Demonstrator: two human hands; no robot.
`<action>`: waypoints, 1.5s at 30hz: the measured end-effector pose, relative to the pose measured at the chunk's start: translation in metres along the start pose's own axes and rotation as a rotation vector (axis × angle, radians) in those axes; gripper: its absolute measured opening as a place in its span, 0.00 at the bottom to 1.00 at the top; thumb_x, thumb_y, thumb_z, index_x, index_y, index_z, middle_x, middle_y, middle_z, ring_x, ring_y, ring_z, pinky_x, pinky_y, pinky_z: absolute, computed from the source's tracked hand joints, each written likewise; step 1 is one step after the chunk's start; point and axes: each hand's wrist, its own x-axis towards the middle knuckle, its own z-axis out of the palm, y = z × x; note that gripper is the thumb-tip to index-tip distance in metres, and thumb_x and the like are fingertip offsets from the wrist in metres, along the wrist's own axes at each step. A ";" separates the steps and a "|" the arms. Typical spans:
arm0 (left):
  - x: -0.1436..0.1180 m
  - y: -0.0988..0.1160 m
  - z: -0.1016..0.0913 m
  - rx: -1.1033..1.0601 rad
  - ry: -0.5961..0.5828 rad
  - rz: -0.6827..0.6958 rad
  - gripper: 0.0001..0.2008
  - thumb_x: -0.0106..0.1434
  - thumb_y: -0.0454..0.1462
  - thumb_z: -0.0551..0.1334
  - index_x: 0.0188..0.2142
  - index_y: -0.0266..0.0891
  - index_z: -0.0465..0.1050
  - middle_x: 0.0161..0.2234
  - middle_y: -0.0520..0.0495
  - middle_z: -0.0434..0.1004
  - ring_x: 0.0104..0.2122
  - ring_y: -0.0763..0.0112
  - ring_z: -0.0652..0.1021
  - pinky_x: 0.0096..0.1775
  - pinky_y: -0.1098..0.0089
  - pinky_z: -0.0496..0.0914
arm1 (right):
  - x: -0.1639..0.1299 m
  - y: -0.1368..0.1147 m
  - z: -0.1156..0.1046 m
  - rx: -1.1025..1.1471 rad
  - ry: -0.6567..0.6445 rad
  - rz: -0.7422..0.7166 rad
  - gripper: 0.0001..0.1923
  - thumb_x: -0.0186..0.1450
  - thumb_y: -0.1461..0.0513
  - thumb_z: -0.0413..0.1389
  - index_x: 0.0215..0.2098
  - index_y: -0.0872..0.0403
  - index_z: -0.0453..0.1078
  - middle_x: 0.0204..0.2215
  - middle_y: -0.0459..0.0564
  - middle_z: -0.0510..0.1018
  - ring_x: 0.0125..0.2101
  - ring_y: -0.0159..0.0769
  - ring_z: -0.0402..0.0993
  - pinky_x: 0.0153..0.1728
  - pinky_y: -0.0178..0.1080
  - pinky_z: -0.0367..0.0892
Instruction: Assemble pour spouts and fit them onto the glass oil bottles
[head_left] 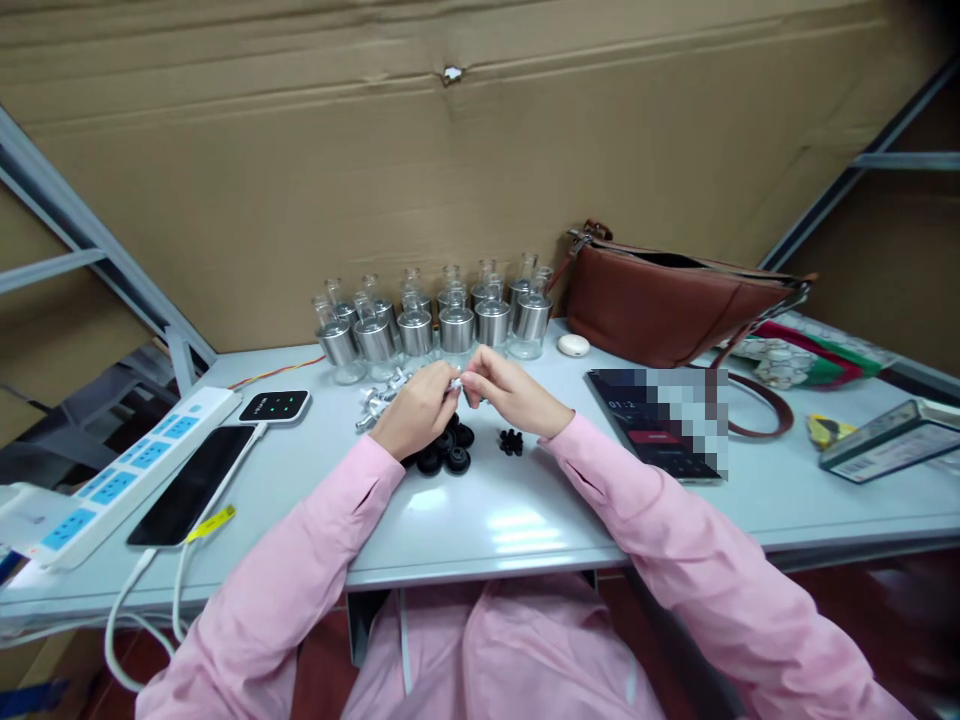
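My left hand (415, 408) and my right hand (508, 390) meet over the middle of the table, fingertips pinched together on a small silver part (455, 383). Just under my left hand lies a cluster of black round caps (448, 452). A small pile of tiny black pieces (511, 441) sits below my right wrist. Loose silver metal parts (380, 398) lie to the left of my left hand. Behind the hands stand two rows of small glass bottles with silver collars (435, 322).
A brown leather bag (667, 300) stands at the back right, a phone (656, 425) in front of it. At left lie a white power strip (124, 475), a black phone (191, 485) on a cable and a small charger (274, 406). Cardboard walls the back.
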 end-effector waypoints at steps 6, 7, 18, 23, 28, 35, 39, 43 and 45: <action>-0.002 -0.001 0.002 0.069 0.096 -0.049 0.04 0.64 0.37 0.52 0.36 0.38 0.62 0.30 0.48 0.70 0.29 0.68 0.71 0.35 0.68 0.67 | -0.001 -0.003 -0.002 -0.051 -0.007 -0.027 0.08 0.64 0.58 0.47 0.31 0.54 0.58 0.21 0.43 0.68 0.24 0.29 0.66 0.29 0.34 0.62; -0.002 -0.001 0.001 0.072 0.116 -0.033 0.04 0.64 0.36 0.53 0.36 0.38 0.63 0.29 0.48 0.71 0.30 0.68 0.71 0.37 0.67 0.67 | -0.001 -0.004 -0.003 -0.055 -0.005 -0.032 0.07 0.63 0.58 0.49 0.31 0.54 0.60 0.22 0.44 0.69 0.25 0.29 0.66 0.30 0.34 0.63; -0.002 -0.002 0.001 0.013 0.118 -0.050 0.05 0.61 0.33 0.54 0.36 0.38 0.67 0.29 0.49 0.73 0.29 0.71 0.73 0.34 0.71 0.68 | -0.003 -0.001 0.002 -0.433 0.080 -0.182 0.07 0.59 0.64 0.48 0.34 0.56 0.66 0.26 0.47 0.73 0.26 0.31 0.66 0.30 0.32 0.60; -0.003 0.000 0.001 -0.006 0.106 -0.014 0.07 0.62 0.33 0.54 0.40 0.39 0.67 0.31 0.49 0.74 0.30 0.71 0.75 0.34 0.72 0.68 | -0.004 0.000 0.001 -0.500 0.035 -0.150 0.08 0.58 0.65 0.47 0.32 0.56 0.67 0.18 0.44 0.66 0.21 0.30 0.60 0.26 0.32 0.55; -0.002 0.003 0.002 0.041 0.088 -0.026 0.06 0.62 0.33 0.53 0.37 0.38 0.67 0.30 0.48 0.74 0.28 0.70 0.75 0.31 0.72 0.67 | -0.005 -0.003 0.003 -0.540 0.036 -0.053 0.07 0.60 0.63 0.45 0.30 0.54 0.64 0.15 0.42 0.62 0.17 0.29 0.57 0.23 0.32 0.51; -0.002 0.003 0.001 0.016 0.071 -0.032 0.05 0.63 0.34 0.54 0.38 0.39 0.66 0.32 0.48 0.75 0.29 0.71 0.76 0.33 0.72 0.68 | -0.007 0.000 0.007 -0.502 0.014 -0.044 0.08 0.64 0.63 0.40 0.31 0.53 0.58 0.21 0.45 0.65 0.22 0.33 0.63 0.26 0.34 0.55; -0.003 -0.002 0.002 0.046 0.142 -0.008 0.05 0.62 0.33 0.55 0.36 0.38 0.68 0.29 0.49 0.76 0.27 0.71 0.75 0.31 0.73 0.67 | -0.008 -0.003 0.009 -0.518 0.004 -0.029 0.09 0.66 0.60 0.41 0.34 0.54 0.61 0.19 0.43 0.64 0.19 0.31 0.60 0.25 0.33 0.53; -0.004 -0.004 0.004 0.093 0.227 0.049 0.05 0.61 0.33 0.55 0.34 0.37 0.69 0.28 0.49 0.77 0.25 0.73 0.75 0.29 0.74 0.66 | -0.007 -0.005 0.007 -0.517 0.108 -0.081 0.10 0.63 0.56 0.50 0.34 0.55 0.65 0.17 0.41 0.62 0.18 0.28 0.58 0.24 0.31 0.52; -0.004 -0.003 0.003 0.105 0.231 0.041 0.05 0.62 0.35 0.55 0.33 0.37 0.70 0.26 0.50 0.76 0.23 0.74 0.74 0.27 0.74 0.65 | -0.005 -0.005 0.004 -0.462 0.146 -0.129 0.10 0.62 0.56 0.52 0.30 0.56 0.65 0.17 0.42 0.63 0.19 0.27 0.58 0.23 0.31 0.53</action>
